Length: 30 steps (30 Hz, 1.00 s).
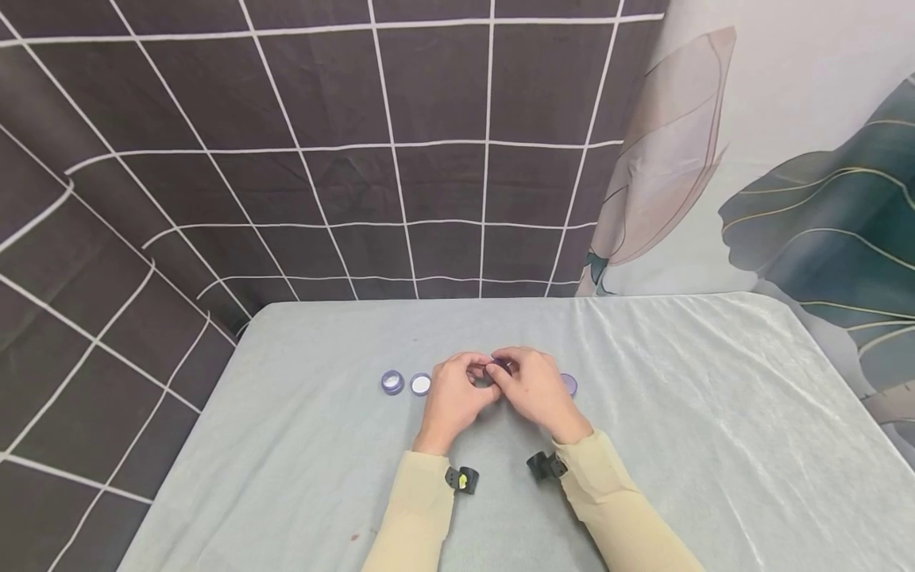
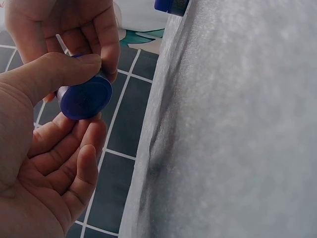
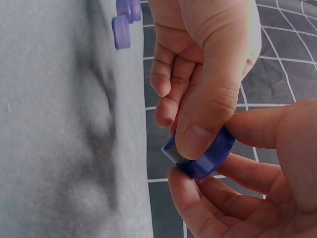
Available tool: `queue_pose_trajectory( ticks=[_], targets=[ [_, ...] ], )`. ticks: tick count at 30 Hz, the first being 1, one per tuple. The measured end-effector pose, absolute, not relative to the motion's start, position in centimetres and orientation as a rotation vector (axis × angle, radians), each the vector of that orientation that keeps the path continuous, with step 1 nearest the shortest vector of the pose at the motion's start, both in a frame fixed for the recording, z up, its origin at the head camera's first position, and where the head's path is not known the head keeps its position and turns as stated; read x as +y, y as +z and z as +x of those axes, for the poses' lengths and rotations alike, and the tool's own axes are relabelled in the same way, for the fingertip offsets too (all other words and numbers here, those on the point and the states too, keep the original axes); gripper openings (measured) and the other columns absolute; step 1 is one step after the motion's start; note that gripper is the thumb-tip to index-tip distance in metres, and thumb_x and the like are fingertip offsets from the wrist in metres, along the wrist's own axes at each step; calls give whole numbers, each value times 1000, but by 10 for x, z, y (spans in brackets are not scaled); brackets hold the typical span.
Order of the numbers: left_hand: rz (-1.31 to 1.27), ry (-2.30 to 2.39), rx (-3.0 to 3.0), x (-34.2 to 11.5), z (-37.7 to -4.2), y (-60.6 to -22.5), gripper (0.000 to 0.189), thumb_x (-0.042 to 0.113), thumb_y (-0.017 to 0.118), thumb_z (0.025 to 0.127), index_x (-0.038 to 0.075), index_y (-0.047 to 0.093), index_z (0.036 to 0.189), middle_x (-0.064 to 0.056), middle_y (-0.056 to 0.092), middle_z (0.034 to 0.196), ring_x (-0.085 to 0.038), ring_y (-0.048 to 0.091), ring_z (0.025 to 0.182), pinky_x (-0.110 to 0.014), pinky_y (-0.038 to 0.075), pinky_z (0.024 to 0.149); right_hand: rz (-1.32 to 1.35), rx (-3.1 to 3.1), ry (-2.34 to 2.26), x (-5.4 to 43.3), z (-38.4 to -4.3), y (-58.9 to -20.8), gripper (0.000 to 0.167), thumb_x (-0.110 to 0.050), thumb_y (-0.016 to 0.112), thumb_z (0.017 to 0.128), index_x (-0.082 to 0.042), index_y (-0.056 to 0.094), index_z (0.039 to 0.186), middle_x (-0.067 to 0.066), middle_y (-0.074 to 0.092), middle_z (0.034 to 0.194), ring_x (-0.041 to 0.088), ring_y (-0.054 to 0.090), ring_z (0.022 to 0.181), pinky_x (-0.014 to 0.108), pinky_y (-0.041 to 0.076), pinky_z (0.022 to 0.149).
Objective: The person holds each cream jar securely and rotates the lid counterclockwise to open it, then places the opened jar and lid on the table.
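Observation:
Both hands meet over the middle of the table on one small blue round jar [image 3: 214,157], which has a speckled dark patch on its side. My left hand [image 1: 452,397] pinches it, the thumb lying across it and the fingertips beneath. My right hand [image 1: 534,391] grips the same jar from the other side between thumb and fingers. Its flat blue round end [image 2: 85,99] faces the left wrist view. In the head view the fingers hide most of it.
Left of the hands, a small purple round jar [image 1: 391,382] sits beside a purple-rimmed disc with a pale face [image 1: 420,384]. Another purple round piece [image 1: 569,384] lies partly behind the right hand. A pale grey cloth covers the table [image 1: 314,445]; a dark gridded curtain [image 1: 443,187] hangs behind.

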State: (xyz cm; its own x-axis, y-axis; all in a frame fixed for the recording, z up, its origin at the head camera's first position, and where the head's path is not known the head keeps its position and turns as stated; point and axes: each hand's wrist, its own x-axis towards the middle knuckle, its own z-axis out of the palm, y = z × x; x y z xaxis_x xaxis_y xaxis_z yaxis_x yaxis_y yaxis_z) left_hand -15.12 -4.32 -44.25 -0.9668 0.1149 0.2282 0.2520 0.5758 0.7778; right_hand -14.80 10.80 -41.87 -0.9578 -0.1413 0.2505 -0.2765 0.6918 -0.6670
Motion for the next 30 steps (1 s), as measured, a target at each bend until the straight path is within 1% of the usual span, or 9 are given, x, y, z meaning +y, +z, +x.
queue_pose_trajectory(
  ticks=[4, 9, 16, 26, 30],
  targets=[
    [-314, -1344, -2650, -43, -151, -443, 30, 22, 84, 74, 12, 74, 101, 5, 72, 89, -7, 66, 79, -24, 50, 69, 345, -2723, 1118, 109, -147, -419, 24, -21, 71, 91, -3, 75, 107, 9, 75, 97, 22, 68, 88, 43, 54, 81],
    [-313, -1355, -2648, -44, -151, -443, 30, 22, 84, 74, 12, 74, 101, 5, 72, 89, -8, 66, 79, -24, 51, 69, 356, -2722, 1116, 109, -147, -419, 25, -21, 70, 92, -3, 75, 108, 10, 75, 99, 23, 69, 89, 44, 54, 81],
    [-310, -1358, -2652, -44, -151, -443, 31, 22, 84, 74, 11, 74, 102, 4, 72, 90, -8, 66, 80, -24, 51, 70, 370, -2720, 1116, 110, -148, -420, 25, -20, 72, 92, -2, 75, 109, 13, 73, 105, 26, 69, 95, 45, 54, 84],
    [-310, -1349, -2658, -45, -151, -443, 33, 22, 84, 74, 10, 74, 103, 3, 72, 91, -7, 65, 79, -25, 52, 71, 402, -2719, 1108, 111, -148, -420, 24, -20, 70, 93, -3, 75, 109, 13, 74, 106, 29, 69, 102, 46, 53, 88],
    [-316, -1350, -2657, -45, -152, -443, 33, 22, 84, 74, 10, 74, 103, 3, 72, 92, -7, 66, 79, -25, 52, 71, 408, -2716, 1114, 111, -149, -420, 25, -20, 72, 91, -3, 75, 109, 14, 73, 107, 30, 69, 103, 46, 52, 90]
  ],
)
